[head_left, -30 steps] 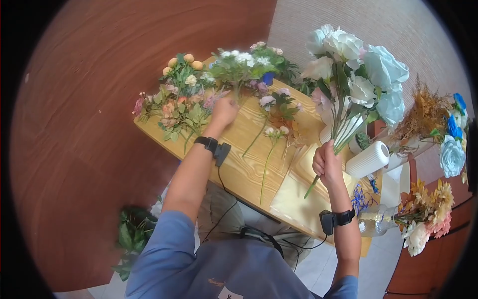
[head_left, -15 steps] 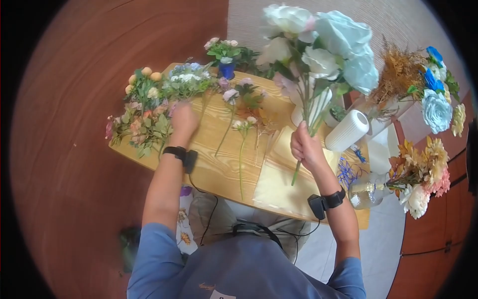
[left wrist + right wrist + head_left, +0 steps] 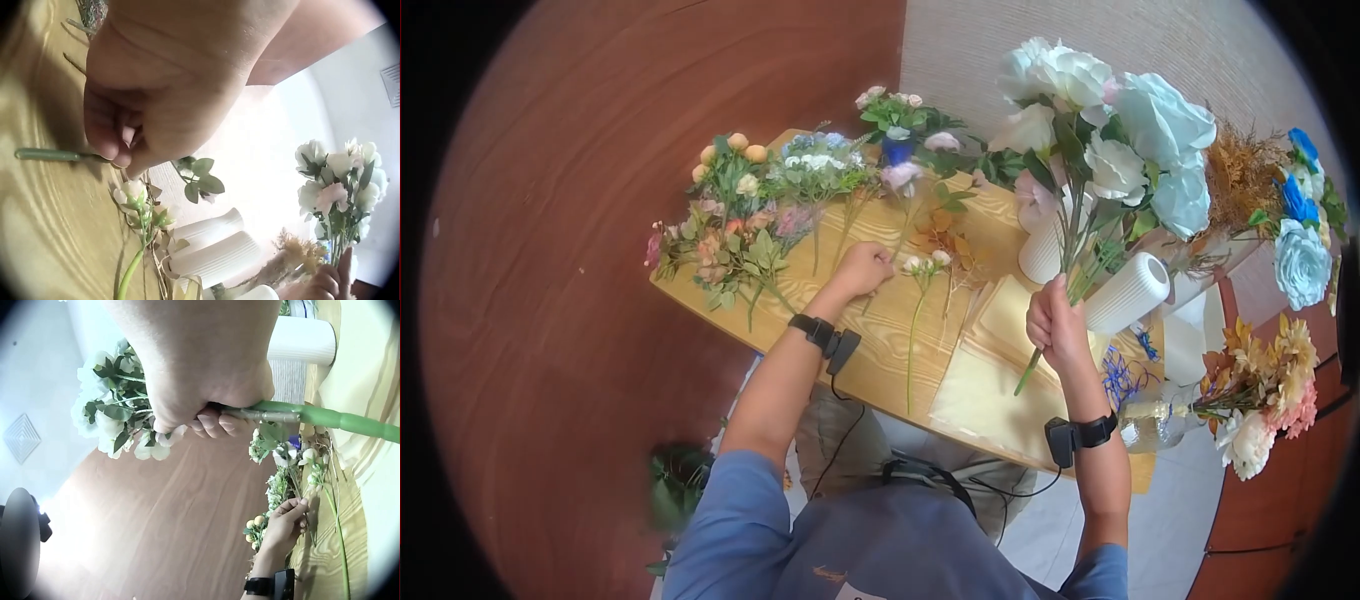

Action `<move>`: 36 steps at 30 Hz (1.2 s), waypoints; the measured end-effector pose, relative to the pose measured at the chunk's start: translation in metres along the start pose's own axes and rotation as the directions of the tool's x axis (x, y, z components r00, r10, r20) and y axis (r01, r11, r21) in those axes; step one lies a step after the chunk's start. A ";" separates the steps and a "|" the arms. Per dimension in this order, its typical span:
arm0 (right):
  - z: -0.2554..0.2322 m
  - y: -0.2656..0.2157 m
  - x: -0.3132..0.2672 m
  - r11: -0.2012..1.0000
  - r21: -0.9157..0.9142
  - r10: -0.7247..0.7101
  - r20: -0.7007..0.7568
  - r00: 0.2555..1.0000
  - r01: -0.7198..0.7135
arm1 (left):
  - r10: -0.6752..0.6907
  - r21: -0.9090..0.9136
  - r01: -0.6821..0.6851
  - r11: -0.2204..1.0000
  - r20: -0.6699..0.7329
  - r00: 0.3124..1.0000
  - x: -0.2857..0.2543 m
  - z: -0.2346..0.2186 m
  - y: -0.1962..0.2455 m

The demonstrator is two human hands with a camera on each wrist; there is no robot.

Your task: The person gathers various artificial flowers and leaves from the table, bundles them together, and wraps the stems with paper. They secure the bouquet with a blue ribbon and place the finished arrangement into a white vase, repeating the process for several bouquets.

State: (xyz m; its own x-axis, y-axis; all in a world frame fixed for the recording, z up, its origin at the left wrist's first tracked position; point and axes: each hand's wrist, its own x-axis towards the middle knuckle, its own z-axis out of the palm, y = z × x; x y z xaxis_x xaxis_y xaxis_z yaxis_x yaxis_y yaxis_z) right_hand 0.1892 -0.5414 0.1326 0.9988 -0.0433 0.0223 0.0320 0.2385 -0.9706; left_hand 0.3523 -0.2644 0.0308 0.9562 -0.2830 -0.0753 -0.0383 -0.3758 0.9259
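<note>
My left hand [image 3: 865, 268] pinched the thin stem of a pale purple flower [image 3: 902, 180] between thumb and fingers, its bloom at one o'clock from that hand. My right hand [image 3: 1055, 322] was curled round the stems of the white and pale blue bouquet [image 3: 1115, 160], whose blooms stood at one o'clock above my grip. A ribbed white vase [image 3: 1130, 293] lay tilted at two o'clock from my right hand, cream sheets [image 3: 980, 400] at seven. From my left, white buds [image 3: 925, 264] lay at three, peach flowers [image 3: 712, 255] at nine.
</note>
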 end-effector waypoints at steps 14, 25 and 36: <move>0.005 0.014 0.027 0.977 -0.160 -0.181 -0.285 0.941 0.139 | 0.202 -0.396 -0.255 0.882 -0.170 0.964 -0.014 0.013 0.031; 0.005 0.014 0.023 0.961 -0.242 -0.211 -0.322 0.923 0.135 | 0.394 0.216 -0.330 0.919 -0.435 0.810 0.009 -0.019 0.011; 0.003 0.008 0.012 0.988 -0.146 -0.092 -0.283 0.955 0.052 | 0.312 0.357 -0.207 0.911 -0.269 0.911 0.021 -0.028 -0.011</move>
State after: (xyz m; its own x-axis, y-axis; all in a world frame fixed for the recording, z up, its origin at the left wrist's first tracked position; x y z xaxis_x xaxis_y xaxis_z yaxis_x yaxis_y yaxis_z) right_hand 0.2016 -0.5371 0.1261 0.9402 -0.3378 0.0427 0.0779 0.0915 -0.9928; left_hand 0.3812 -0.2417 0.0295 0.9373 -0.1380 0.3200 -0.3363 -0.5992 0.7266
